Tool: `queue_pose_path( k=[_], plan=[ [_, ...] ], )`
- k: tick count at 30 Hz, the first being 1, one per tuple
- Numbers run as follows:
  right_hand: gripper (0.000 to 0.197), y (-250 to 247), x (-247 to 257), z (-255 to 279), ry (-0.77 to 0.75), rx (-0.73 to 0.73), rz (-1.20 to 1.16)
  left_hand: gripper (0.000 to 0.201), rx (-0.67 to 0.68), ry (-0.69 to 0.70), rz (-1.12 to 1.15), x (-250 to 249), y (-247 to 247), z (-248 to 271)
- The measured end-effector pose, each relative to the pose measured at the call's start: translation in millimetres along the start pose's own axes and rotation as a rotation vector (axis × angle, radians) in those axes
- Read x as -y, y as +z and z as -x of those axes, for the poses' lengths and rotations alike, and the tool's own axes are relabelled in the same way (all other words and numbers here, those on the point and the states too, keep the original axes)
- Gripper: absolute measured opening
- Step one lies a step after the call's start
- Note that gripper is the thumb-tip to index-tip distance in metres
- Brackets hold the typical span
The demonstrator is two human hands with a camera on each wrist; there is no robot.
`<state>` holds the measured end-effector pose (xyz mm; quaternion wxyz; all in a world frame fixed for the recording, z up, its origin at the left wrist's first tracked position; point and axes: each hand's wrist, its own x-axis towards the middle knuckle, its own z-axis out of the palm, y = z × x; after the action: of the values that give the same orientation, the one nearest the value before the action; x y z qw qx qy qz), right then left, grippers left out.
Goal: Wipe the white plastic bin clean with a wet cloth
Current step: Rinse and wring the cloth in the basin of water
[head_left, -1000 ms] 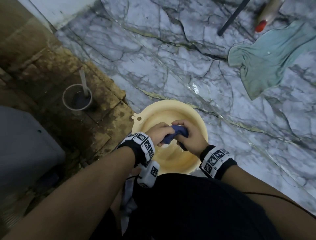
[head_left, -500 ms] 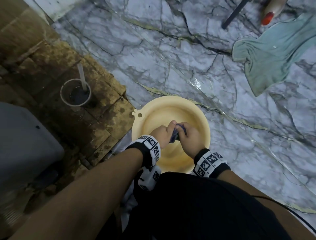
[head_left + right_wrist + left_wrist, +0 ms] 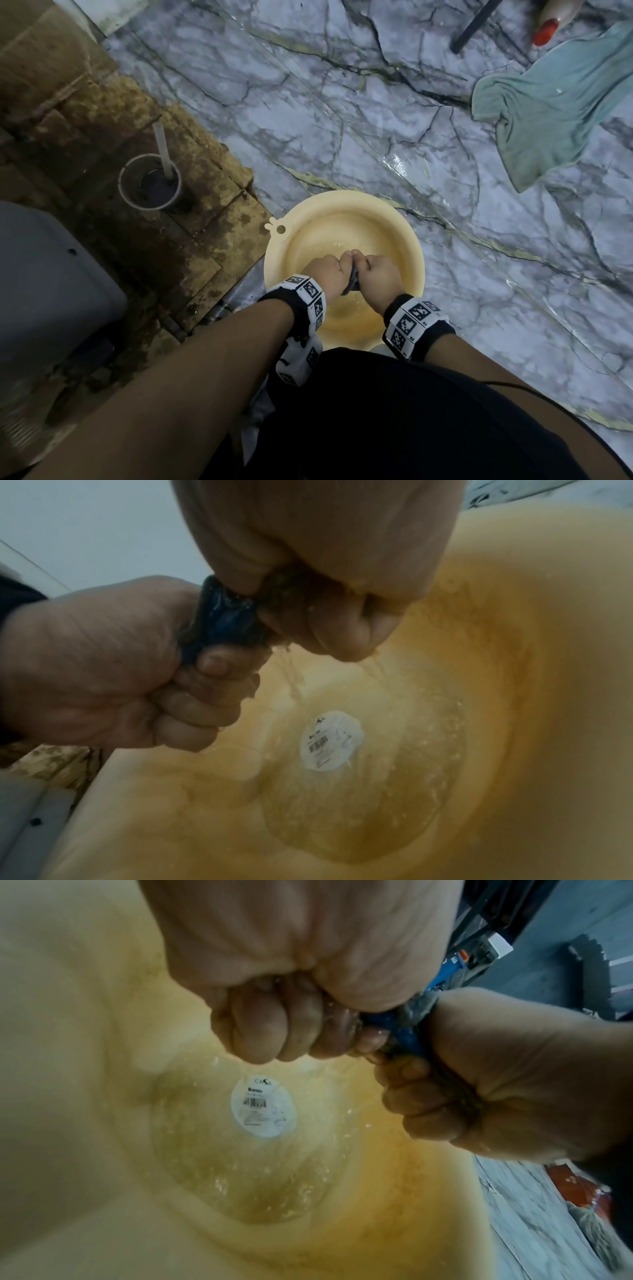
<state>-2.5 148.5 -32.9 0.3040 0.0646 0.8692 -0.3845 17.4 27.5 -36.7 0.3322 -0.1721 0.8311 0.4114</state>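
L hand [image 3: 328,275] + R hand [image 3: 378,277]: both fists clenched tight round one twisted dark-blue cloth [image 3: 404,1031], knuckles nearly touching, wringing it over the basin [image 3: 301,236]. Drips seen falling from the cloth in the R wrist view. Nothing else held.

The basin (pale cream plastic, prob. the "white bin" of the task) sits on the floor just in front of the person's knees, under both hands. A shallow pool of yellowish water lies at the bottom, over a round label [image 3: 331,740] w/ barcode. Inner walls are stained yellow-brown. Judged: cloth prep stage, wiping proper not begun.

Risks:
- Wrung water drops back into the basin, so dirty water collects; wiping w/ it would smear rather than clean.
- Basin is light, floor wet and glossy: a hard push w/ no hand steadying the rim could slide or tip it and spill.
- Label may soak and peel into scraps.
- Over-wringing leaves the cloth too dry.

Around: marble-pattern floor [image 3: 342,120], wet sheen. Teal cloth [image 3: 555,102] lies well apart, far R. Near it a bottle w/ red cap [image 3: 548,27] and a dark rod [image 3: 476,24]. L side: stained brown tiles, drain pipe opening [image 3: 149,181] w/ thin tube, grey appliance [image 3: 41,274]. Nothing blocks the basin; only the person's own knees crowd its near rim.
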Motion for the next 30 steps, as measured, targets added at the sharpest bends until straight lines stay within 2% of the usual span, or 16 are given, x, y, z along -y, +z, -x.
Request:
queue_pose_path(
  k=[5,9,11,13,16,21,24,27,30],
  plan=[
    [0.057,-0.9,1.7,-3.6,0.102,0.019,-0.045,0.062,0.021,0.024,-0.044,-4.7,-2.9,-0.2],
    [0.047,-7.7,1.9,0.3,0.101,0.105,-0.218,0.069,0.035,0.053,-0.010,-2.1,-11.6,-0.4],
    [0.035,-16.4,3.5,1.9,0.052,0.144,-0.241,0.059,0.049,0.046,0.041,6.9,-18.2,-3.4],
    [0.023,-25.5,4.5,2.5,0.007,0.197,-0.281,0.042,0.081,0.007,0.183,15.8,-27.5,-4.7],
    [0.024,-37.5,10.1,4.2,-0.035,0.291,-0.298,0.046,0.122,-0.001,0.339,12.4,-45.1,5.8],
    [0.025,-59.4,42.7,13.7,-0.190,0.418,-0.154,0.050,0.005,0.099,0.392,-7.5,-71.2,26.3],
    [0.020,-75.2,71.3,19.5,-0.250,0.398,-0.061,0.056,-0.016,0.150,0.421,-19.0,-91.8,45.2],
    [0.012,-88.9,108.4,29.8,-0.346,0.374,-0.009,0.048,-0.076,0.198,0.422,-31.3,-121.6,73.0],
    [0.014,-101.8,153.5,46.1,-0.450,0.382,0.026,0.040,-0.144,0.236,0.452,-37.1,-157.2,106.3]
  ],
)
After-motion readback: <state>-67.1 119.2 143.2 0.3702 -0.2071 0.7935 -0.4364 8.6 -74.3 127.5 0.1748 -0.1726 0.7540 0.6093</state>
